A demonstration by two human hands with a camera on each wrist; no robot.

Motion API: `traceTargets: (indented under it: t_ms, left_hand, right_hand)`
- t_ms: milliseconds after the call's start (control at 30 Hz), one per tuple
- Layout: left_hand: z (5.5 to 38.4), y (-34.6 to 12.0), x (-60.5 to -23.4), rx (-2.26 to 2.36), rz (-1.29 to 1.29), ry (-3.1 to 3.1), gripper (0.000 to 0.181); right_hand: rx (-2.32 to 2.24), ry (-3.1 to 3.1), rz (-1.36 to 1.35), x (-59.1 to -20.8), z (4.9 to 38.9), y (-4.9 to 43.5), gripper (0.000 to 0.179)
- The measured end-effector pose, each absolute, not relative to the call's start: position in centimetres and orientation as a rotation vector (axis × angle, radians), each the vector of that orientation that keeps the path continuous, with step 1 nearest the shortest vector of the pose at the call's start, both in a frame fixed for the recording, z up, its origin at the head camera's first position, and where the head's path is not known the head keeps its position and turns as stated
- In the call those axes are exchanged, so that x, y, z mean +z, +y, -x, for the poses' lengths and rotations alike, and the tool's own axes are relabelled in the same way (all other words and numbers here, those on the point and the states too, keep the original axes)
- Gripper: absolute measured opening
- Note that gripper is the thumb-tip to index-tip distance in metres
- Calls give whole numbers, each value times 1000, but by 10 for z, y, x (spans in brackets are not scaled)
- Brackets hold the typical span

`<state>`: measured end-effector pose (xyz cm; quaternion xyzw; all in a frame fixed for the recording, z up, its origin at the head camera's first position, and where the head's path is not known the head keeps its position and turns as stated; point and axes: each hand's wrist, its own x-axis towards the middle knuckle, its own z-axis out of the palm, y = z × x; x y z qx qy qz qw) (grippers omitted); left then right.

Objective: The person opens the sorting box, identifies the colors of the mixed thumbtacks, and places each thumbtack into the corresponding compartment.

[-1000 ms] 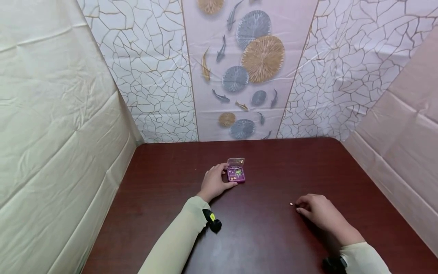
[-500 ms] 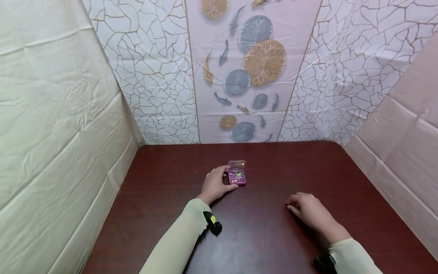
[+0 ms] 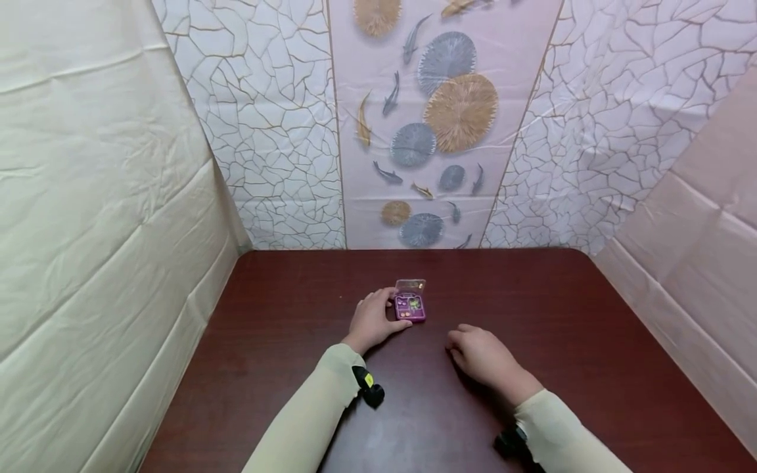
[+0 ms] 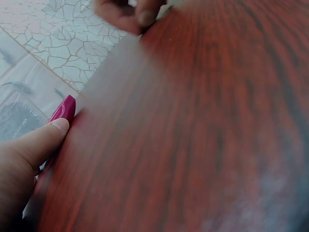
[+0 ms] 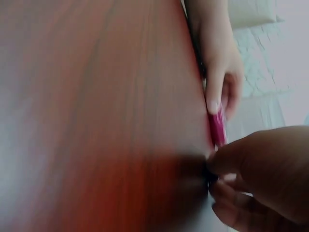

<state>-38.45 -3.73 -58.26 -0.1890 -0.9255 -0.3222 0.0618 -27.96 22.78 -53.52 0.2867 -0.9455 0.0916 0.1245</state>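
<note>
A small purple pill box (image 3: 410,307) stands on the table with its clear lid raised. Small coloured pieces show in its compartments. My left hand (image 3: 371,318) grips it from the left, thumb along the near side, fingers at the far side. In the left wrist view the thumb presses the box's magenta edge (image 4: 67,107). My right hand (image 3: 481,355) is low over the table, to the right of the box and apart from it. Its thumb and fingertips are pinched together in the right wrist view; the small white pill between them is hidden.
The dark reddish wooden table (image 3: 284,368) runs back to a patterned cloth wall (image 3: 284,131). Pale cloth hangs at the left (image 3: 106,197) and right sides. A tiny pale speck (image 3: 340,297) lies left of the box.
My right hand has reached the small white pill on the table, and the pill is gone from its spot. The hand has moved left toward the box. My left hand stays on the box.
</note>
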Motion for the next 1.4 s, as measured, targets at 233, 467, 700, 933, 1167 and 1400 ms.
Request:
traceTargets:
  t_ms: [233, 467, 700, 933, 1167, 1400]
  left_hand:
    - [383, -30, -583, -927, 588, -2822, 83]
    - [381, -29, -580, -938, 587, -2820, 84]
    - [387, -35, -577, -911, 584, -2807, 83]
    - [390, -39, -577, -913, 577, -2814, 83]
    - [391, -40, -581, -928, 586, -2794, 82]
    - [388, -40, -583, -938, 591, -2805, 83]
  right_hand:
    - [253, -2794, -791, -538, 291, 203, 18]
    - [294, -2819, -779, -533, 295, 207, 21]
    - [260, -2777, -833, -529, 303, 205, 23]
    - [346, -2769, -802, -511, 324, 190, 14]
    - [337, -2788, -705, -511, 356, 173, 4]
    - [216, -2832, -599, -521, 363, 164, 6]
